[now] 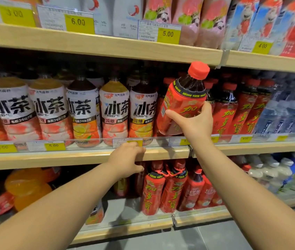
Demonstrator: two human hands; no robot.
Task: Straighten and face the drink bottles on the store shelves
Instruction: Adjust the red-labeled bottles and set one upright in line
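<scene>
Though fully stocked, wood-edged shelves point(71, 157).

Wooden shelves point(89, 42) are fitted with yellow price tags point(79, 22); grey floor tiles point(206, 239) are seen well below the grip.

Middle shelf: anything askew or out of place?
Yes: the red bottle is tilted, cap leaning right, held by the right hand. Iced tea bottles beside it stand upright. The left hand grips the shelf edge.
</scene>
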